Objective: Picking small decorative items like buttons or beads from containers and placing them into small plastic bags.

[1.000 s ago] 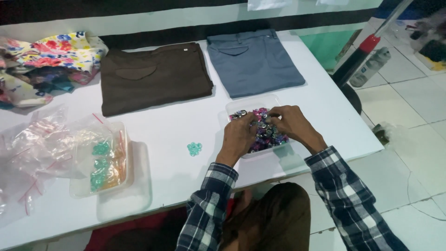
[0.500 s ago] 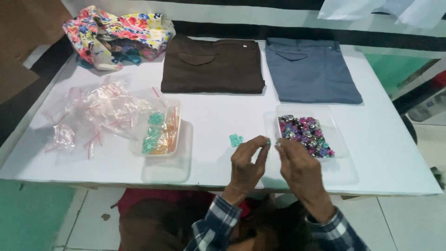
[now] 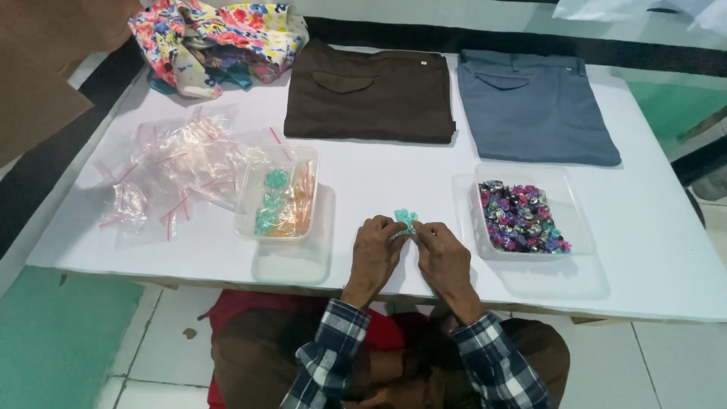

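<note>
Pinched between the fingers of left hand (image 3: 376, 250) and right hand (image 3: 443, 256) near the table's (image 3: 394, 178) front edge: small teal trinkets (image 3: 404, 220), with a tray of mixed beads (image 3: 522, 216) apparently unsorted beside the right hand.

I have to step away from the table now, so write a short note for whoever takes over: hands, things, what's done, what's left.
Left hand and right hand: together at the white table's front edge, fingertips pinching small teal beads.
Clear tray of mixed purple, pink and silver beads: right of the hands.
Clear tray of teal and orange packets: left, beside empty clear zip bags.
Done: some packets filled.
Left: mixed tray looks far from empty.
</note>
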